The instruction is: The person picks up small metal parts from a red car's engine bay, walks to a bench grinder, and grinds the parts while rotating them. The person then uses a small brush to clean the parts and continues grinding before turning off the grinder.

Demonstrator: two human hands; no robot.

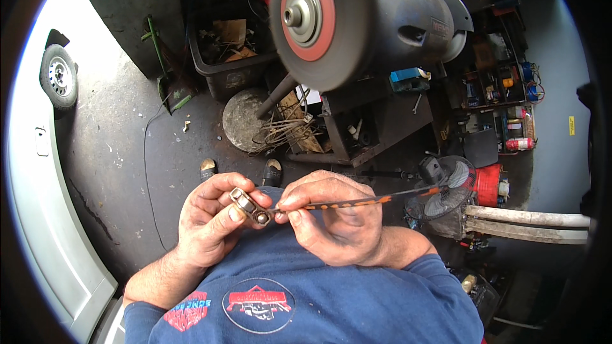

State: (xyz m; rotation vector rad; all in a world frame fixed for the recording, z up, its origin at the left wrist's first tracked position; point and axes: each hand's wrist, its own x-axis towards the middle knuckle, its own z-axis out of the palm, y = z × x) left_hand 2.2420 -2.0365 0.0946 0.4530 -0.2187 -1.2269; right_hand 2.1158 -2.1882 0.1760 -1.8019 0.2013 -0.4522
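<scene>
Small metal part [243, 202] pinched between thumb and fingers of my left hand [213, 220], held just in front of my blue shirt [319, 299]. Surface: worn grey-brown with a dull brassy cast, brighter along the rounded upper end, darker in the recesses. Lower end carries a round, knob-like feature, ringed dark — finer detail too small to read.

Right hand [338, 216] closed in a fingertip grip on a slender dark rod [357, 203], patched orange along its length. Its near end meets or almost meets the part's lower end — I cannot tell whether they touch. Far end points off to the right. Grime on both hands.
</scene>
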